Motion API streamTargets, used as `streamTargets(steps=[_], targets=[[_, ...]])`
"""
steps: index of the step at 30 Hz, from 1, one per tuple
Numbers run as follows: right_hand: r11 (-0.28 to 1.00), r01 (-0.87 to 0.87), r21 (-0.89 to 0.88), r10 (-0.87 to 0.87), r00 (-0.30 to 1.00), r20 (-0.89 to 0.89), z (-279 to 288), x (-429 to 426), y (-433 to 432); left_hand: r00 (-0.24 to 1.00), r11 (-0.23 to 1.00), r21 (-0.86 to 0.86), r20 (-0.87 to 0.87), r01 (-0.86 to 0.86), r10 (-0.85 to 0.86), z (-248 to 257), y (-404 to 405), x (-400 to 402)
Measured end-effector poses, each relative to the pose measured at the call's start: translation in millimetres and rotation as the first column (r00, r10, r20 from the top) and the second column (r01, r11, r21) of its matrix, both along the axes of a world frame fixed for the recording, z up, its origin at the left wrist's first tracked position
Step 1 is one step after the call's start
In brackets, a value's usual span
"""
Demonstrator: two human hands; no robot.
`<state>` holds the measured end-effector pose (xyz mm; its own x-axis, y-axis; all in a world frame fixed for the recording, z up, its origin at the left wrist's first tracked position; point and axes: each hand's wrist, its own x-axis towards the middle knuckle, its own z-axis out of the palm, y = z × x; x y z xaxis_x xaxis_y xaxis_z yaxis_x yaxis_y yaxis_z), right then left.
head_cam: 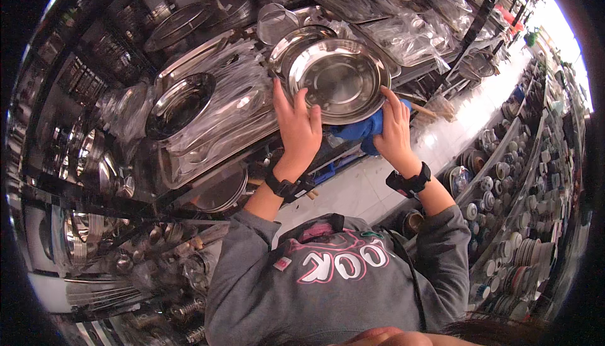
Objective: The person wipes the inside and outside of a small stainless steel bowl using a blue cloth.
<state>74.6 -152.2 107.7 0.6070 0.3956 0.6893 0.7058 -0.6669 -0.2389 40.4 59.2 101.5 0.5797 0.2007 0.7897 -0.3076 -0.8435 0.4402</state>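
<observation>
A round stainless steel basin [338,79] is held level between my two hands, its hollow facing up. My left hand [298,126] is at the near left of its rim, with fingers spread along the side. At the right rim, my right hand [396,131] grips the edge and also has a blue cloth [359,131] under its fingers, hanging below the basin. Just behind, a second steel basin [288,46] shows partly, covered by the first. To the left, an oval steel dish [181,105] lies on plastic-wrapped metal trays [227,109].
Plastic-wrapped metalware [406,36] and a wire mesh strainer [277,23] lie on the shelf behind. Round metal trays [222,190] sit on a lower level. A tiled aisle [350,199] runs below my arms. Across it, racks hold many ceramic dishes [501,199].
</observation>
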Motion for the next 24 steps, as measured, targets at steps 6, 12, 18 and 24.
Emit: streamTargets(steps=[6, 12, 18, 24], targets=[[0.994, 0.033, -0.101, -0.026, 0.997, 0.067, 31, 10, 14, 1.000, 0.979, 0.201, 0.022, -0.023, 0.019, 17, -9, 0], [0.963, 0.073, -0.260, -0.043, 0.992, 0.117, 48, 25, 30, 0.997, 0.974, 0.226, 0.061, 0.023, -0.037, 26, -18, 10], [0.951, 0.019, -0.309, 0.025, 0.990, 0.139, 50, 38, 41, 0.992, 0.990, 0.065, -0.036, 0.127, -0.124, 10, -7, 34], [0.928, -0.018, -0.371, 0.052, 0.995, 0.083, 46, 43, 46, 0.995, 0.994, 0.071, -0.067, 0.081, -0.076, 3, 3, 50]])
